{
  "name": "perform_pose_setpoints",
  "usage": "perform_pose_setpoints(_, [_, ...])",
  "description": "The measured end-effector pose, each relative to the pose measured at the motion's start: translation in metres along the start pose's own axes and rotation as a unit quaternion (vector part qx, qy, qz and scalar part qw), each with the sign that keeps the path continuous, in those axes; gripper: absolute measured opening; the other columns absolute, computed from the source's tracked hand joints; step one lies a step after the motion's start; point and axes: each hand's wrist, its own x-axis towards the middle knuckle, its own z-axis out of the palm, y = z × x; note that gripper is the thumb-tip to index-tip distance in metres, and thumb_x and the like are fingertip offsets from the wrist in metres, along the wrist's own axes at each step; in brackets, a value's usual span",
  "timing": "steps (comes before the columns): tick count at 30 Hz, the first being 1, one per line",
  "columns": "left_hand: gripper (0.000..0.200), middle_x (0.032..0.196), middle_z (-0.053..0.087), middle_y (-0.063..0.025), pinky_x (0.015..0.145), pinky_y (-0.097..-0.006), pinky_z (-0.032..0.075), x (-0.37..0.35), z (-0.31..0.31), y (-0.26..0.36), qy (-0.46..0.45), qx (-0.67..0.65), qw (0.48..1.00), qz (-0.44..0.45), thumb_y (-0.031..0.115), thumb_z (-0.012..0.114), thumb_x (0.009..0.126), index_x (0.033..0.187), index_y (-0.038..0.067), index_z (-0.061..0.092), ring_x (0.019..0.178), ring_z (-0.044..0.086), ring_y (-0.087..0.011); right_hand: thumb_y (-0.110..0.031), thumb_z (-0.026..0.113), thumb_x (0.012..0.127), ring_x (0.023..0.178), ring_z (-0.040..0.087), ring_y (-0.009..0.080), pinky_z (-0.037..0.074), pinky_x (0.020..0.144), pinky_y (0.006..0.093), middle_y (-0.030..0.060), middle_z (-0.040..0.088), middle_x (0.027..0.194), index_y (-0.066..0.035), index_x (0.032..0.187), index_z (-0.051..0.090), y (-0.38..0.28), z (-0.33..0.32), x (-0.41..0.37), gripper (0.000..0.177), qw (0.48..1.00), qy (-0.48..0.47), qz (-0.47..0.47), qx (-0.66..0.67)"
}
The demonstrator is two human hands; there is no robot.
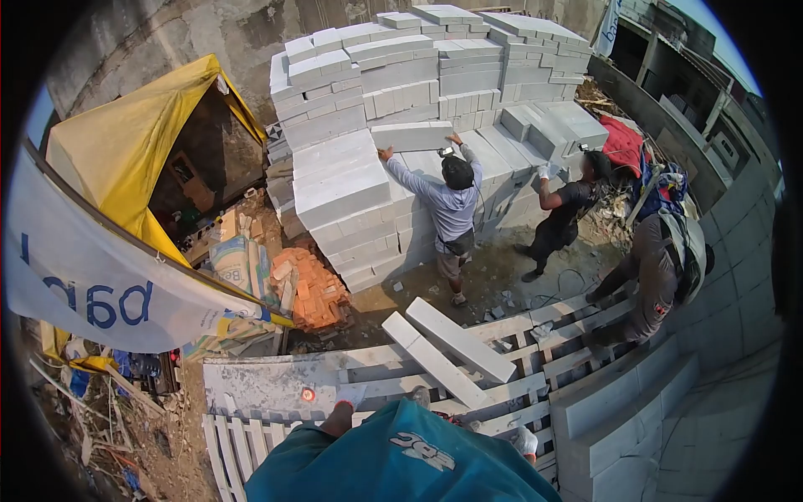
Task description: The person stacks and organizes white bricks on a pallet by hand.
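My left hand (352, 394), in a white glove, reaches past the teal shirt (351, 460) over the pale board on the slats. Its fingers look stretched out, with nothing visible in them. Partly hidden by the shirt, my right hand (525, 442) is also gloved and hangs low at the right; its fingers cannot be made out. Ahead of my hands, a long white block (435, 360) lies slanted across the wooden slats (510, 389). A second white block (460, 339) lies beside it. Neither hand touches these blocks.
A tall stack of white blocks (343, 180) stands ahead. One person (456, 197) there grips a block (411, 136); two other people (573, 201) are further right. Orange bricks (309, 289) and a yellow tarp shelter (159, 117) are left. More blocks (619, 402) stand at right.
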Motion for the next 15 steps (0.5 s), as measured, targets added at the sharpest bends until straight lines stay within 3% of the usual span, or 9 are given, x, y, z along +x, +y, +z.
perform_pose_setpoints(2, [0.066, 0.113, 0.061, -0.0217, 0.095, -0.0417, 0.043, -0.004, -0.002, -0.01, 0.029, 0.009, 0.999, 0.028, 0.056, 0.034, 0.089, 0.107, 0.001, 0.065, 0.11, 0.056, -0.0386, -0.026, 0.053, 0.086, 0.046, 0.054, 0.0237, 0.041, 0.043, 0.0361, 0.0098, 0.054, 0.056, -0.004, 0.073, 0.059, -0.04, 0.014, -0.003, 0.026, 1.0, -0.011, -0.011, 0.003])
perform_pose_setpoints(4, [0.068, 0.115, 0.06, -0.0231, 0.094, -0.0417, 0.044, -0.022, -0.023, 0.003, -0.014, -0.013, 0.997, -0.074, 0.058, 0.034, 0.089, 0.108, 0.0, 0.065, 0.111, 0.055, -0.038, -0.025, 0.05, 0.086, 0.046, 0.054, 0.0212, 0.043, 0.044, 0.0345, 0.0088, 0.054, 0.054, -0.003, 0.069, 0.06, -0.07, 0.025, -0.006, 0.03, 0.992, -0.026, -0.103, -0.064])
perform_pose_setpoints(5, [0.068, 0.115, 0.06, -0.0231, 0.094, -0.0417, 0.044, -0.023, -0.027, 0.006, -0.017, -0.006, 0.997, -0.07, 0.058, 0.034, 0.089, 0.108, 0.0, 0.065, 0.111, 0.055, -0.038, -0.025, 0.049, 0.086, 0.046, 0.054, 0.0199, 0.043, 0.044, 0.0337, 0.0083, 0.054, 0.054, -0.003, 0.067, 0.06, -0.084, 0.032, -0.008, 0.032, 0.984, -0.032, -0.147, -0.093])
perform_pose_setpoints(7, [0.068, 0.115, 0.06, -0.0235, 0.095, -0.0419, 0.043, -0.019, -0.029, 0.01, 0.007, -0.098, 0.991, -0.097, 0.059, 0.037, 0.087, 0.108, 0.001, 0.065, 0.111, 0.055, -0.0382, -0.025, 0.051, 0.086, 0.045, 0.054, 0.0184, 0.043, 0.045, 0.0329, 0.0075, 0.054, 0.054, -0.002, 0.066, 0.06, -0.125, 0.044, -0.055, 0.031, 0.989, -0.042, -0.116, -0.077])
perform_pose_setpoints(11, [0.067, 0.116, 0.06, -0.0235, 0.095, -0.0422, 0.043, -0.02, -0.048, 0.041, 0.013, -0.12, 0.989, -0.085, 0.058, 0.041, 0.086, 0.108, 0.0, 0.065, 0.112, 0.055, -0.0381, -0.032, 0.055, 0.087, 0.046, 0.054, 0.0186, 0.04, 0.044, 0.0316, 0.0068, 0.054, 0.056, -0.004, 0.07, 0.056, -0.108, 0.049, -0.034, 0.033, 0.992, -0.038, -0.107, -0.058])
perform_pose_setpoints(13, [0.065, 0.117, 0.06, -0.0231, 0.096, -0.0425, 0.041, -0.018, -0.055, 0.054, -0.002, -0.15, 0.987, -0.062, 0.057, 0.041, 0.085, 0.109, 0.001, 0.065, 0.113, 0.054, -0.0387, -0.027, 0.056, 0.085, 0.051, 0.057, 0.0187, 0.045, 0.047, 0.0315, 0.0085, 0.058, 0.062, 0.001, 0.079, 0.062, -0.096, 0.043, -0.035, 0.03, 0.992, -0.021, -0.082, -0.094])
perform_pose_setpoints(15, [0.065, 0.118, 0.059, -0.0228, 0.097, -0.0424, 0.04, -0.011, -0.063, 0.067, -0.009, -0.132, 0.99, -0.057, 0.056, 0.041, 0.086, 0.111, 0.001, 0.064, 0.114, 0.053, -0.0387, -0.029, 0.058, 0.085, 0.055, 0.059, 0.0216, 0.048, 0.051, 0.0332, 0.0105, 0.06, 0.069, 0.004, 0.091, 0.062, -0.046, 0.025, 0.015, 0.033, 0.938, -0.094, -0.197, -0.27])
